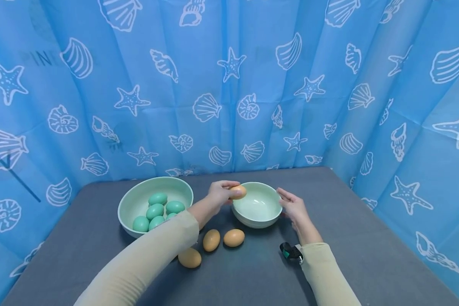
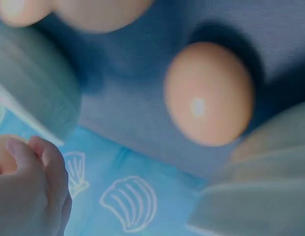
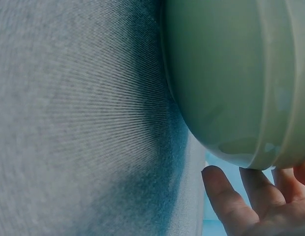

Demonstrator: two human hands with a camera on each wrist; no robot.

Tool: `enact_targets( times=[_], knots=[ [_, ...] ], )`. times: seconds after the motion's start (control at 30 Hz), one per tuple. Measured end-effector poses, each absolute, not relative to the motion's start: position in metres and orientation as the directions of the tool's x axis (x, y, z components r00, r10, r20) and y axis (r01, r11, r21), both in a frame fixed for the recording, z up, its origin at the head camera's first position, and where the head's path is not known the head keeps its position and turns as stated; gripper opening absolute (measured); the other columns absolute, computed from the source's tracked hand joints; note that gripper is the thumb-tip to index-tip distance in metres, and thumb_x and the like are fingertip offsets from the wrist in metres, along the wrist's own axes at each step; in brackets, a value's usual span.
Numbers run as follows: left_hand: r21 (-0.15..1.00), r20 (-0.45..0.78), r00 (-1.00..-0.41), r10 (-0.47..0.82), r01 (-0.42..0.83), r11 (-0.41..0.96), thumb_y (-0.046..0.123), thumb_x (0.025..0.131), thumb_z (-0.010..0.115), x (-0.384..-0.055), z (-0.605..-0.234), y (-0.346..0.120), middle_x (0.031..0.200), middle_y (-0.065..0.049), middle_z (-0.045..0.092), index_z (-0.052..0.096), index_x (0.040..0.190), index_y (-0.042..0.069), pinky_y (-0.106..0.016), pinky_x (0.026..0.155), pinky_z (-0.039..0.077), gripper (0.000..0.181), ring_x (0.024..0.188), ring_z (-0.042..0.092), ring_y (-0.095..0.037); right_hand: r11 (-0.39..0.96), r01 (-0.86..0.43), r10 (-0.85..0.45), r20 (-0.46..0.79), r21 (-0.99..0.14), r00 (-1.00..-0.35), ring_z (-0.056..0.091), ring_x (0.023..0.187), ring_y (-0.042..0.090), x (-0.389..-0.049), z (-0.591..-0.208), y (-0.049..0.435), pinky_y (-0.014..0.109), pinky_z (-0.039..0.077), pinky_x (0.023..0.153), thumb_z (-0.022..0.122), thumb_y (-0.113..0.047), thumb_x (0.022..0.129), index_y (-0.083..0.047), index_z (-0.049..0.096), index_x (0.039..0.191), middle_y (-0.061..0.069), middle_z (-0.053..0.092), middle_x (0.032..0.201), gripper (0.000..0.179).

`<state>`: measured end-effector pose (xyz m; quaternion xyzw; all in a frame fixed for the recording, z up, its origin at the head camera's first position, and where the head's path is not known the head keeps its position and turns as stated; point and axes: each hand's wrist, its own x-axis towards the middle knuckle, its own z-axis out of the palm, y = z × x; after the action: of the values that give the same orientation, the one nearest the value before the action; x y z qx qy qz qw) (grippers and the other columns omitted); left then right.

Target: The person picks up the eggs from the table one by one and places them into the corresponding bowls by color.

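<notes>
Left grip (image 1: 219, 194), outstretched, pinches a brown egg (image 1: 242, 190); right grip (image 1: 295, 209), straight-fingered, touches the smaller bowl (image 1: 256, 222).

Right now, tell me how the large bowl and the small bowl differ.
Size: the large bowl is clearly wider than the small bowl.
Contents: the large bowl holds several green eggs, while no egg lies in the small bowl.
Hands: the right hand is at the small bowl's side, while neither hand holds the large bowl.
Shared: both are round, pale green and upright on the grey table.
</notes>
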<state>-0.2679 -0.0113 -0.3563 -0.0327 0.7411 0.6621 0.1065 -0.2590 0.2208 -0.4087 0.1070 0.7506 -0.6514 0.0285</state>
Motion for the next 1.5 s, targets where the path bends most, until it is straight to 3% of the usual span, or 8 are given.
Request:
enact_targets(
  times=[0.3, 0.6, 0.8, 1.13, 1.37, 1.5],
  knots=[
    [0.973, -0.208, -0.971, 0.116, -0.193, 0.125, 0.007, 0.092, 0.073, -0.269, -0.354, 0.007, 0.132, -0.014, 0.064, 0.069, 0.127, 0.005, -0.03, 0.081, 0.058, 0.035, 0.109, 0.065, -0.025, 0.124, 0.208, 0.124, -0.193, -0.97, -0.973, 0.029, 0.15, 0.033, -0.259, -0.408, 0.22, 0.06, 0.038, 0.112, 0.039, -0.002, 0.107, -0.006, 0.036, 0.155, 0.013, 0.033, 0.161, 0.049],
    [0.969, -0.218, -0.968, 0.124, -0.199, 0.15, 0.006, 0.091, 0.074, -0.268, -0.369, 0.032, 0.125, -0.015, 0.065, 0.071, 0.122, 0.003, -0.035, 0.08, 0.061, 0.031, 0.098, 0.067, -0.022, 0.13, 0.219, 0.139, -0.201, -0.967, -0.97, 0.028, 0.151, 0.033, -0.259, -0.406, 0.219, 0.059, 0.038, 0.112, 0.039, -0.003, 0.107, -0.007, 0.037, 0.155, 0.012, 0.033, 0.161, 0.049],
    [0.953, -0.271, -0.957, 0.103, -0.252, 0.169, 0.01, 0.09, 0.075, -0.271, -0.374, 0.049, 0.119, -0.012, 0.069, 0.074, 0.118, 0.007, -0.027, 0.069, 0.058, 0.028, 0.091, 0.066, -0.019, 0.129, 0.22, 0.137, -0.202, -0.967, -0.97, 0.028, 0.15, 0.033, -0.259, -0.405, 0.219, 0.059, 0.04, 0.111, 0.04, -0.002, 0.106, -0.007, 0.037, 0.155, 0.012, 0.033, 0.16, 0.049],
    [0.922, -0.341, -0.935, 0.098, -0.312, 0.23, 0.009, 0.087, 0.078, -0.284, -0.385, 0.063, 0.121, -0.009, 0.067, 0.075, 0.117, 0.011, -0.027, 0.067, 0.052, 0.03, 0.096, 0.06, -0.019, 0.128, 0.216, 0.132, -0.199, -0.968, -0.971, 0.033, 0.148, 0.034, -0.257, -0.404, 0.218, 0.056, 0.042, 0.109, 0.041, -0.004, 0.106, -0.008, 0.038, 0.155, 0.012, 0.035, 0.16, 0.048],
    [0.904, -0.364, -0.923, 0.127, -0.317, 0.286, 0.007, 0.087, 0.078, -0.285, -0.388, 0.068, 0.119, -0.008, 0.069, 0.075, 0.116, 0.008, -0.031, 0.075, 0.054, 0.029, 0.092, 0.061, -0.018, 0.132, 0.206, 0.132, -0.189, -0.97, -0.973, 0.035, 0.147, 0.034, -0.257, -0.405, 0.218, 0.052, 0.045, 0.106, 0.042, -0.004, 0.106, -0.007, 0.039, 0.154, 0.012, 0.036, 0.159, 0.048],
    [0.887, -0.371, -0.92, 0.126, -0.311, 0.341, 0.008, 0.087, 0.077, -0.287, -0.392, 0.071, 0.11, -0.007, 0.07, 0.076, 0.114, 0.008, -0.028, 0.065, 0.05, 0.027, 0.081, 0.057, -0.018, 0.132, 0.204, 0.13, -0.187, -0.97, -0.974, 0.035, 0.147, 0.034, -0.257, -0.405, 0.218, 0.054, 0.045, 0.107, 0.043, -0.004, 0.106, -0.007, 0.039, 0.154, 0.012, 0.036, 0.159, 0.048]
  ],
)
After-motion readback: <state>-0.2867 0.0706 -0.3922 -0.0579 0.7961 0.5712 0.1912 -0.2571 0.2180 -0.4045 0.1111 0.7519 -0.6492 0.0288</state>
